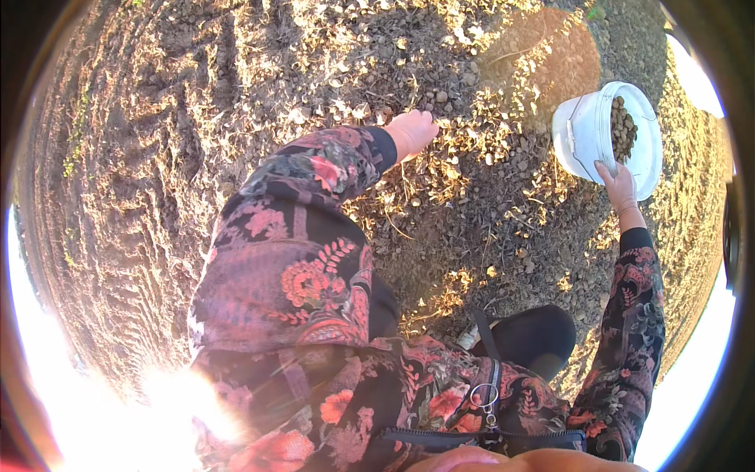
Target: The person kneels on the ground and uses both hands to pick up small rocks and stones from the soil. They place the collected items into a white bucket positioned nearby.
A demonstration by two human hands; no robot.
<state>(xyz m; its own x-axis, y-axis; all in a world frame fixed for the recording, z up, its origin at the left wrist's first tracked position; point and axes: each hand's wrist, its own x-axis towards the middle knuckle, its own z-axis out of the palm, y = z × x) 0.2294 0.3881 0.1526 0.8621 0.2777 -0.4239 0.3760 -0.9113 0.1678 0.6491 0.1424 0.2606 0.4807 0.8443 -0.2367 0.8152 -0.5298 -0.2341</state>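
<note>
My left hand (414, 133) reaches down to the soil with its fingers bent together. Its fingertips are partly hidden, and whether anything is between them does not show. Just beyond it, a few small round lumps (440, 97) rest among dry plant litter (472, 144). On the right, my right hand (620, 187) grips the rim of a white plastic bucket (581, 130), thumb on the outer side. The bucket is tilted, its mouth facing right. Many small, roundish brown pieces (623, 130) lie inside it; their exact kind is unclear. A wire bail handle (571, 134) hangs against its side.
Rough soil (177, 118) with ridges and tracks stretches to the left. Dry leaves and clods cover the ground ahead. My bent knee (531, 342) in dark cloth is below the bucket. Strong sun glare washes out the lower left.
</note>
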